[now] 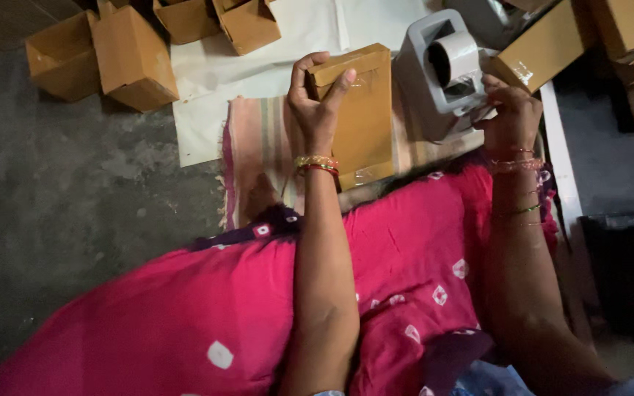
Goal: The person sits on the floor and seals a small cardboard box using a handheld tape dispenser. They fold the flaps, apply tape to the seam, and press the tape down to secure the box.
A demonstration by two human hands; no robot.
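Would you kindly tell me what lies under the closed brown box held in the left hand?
Under the brown box lies a striped cloth; the box hides the part directly beneath.

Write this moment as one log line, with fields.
left hand: holds brown box | right hand: on grey tape dispenser | open cartons: on floor

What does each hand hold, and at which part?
The left hand grips the flat brown box at its top left corner. The right hand rests on the grey tape dispenser, at its lower right side.
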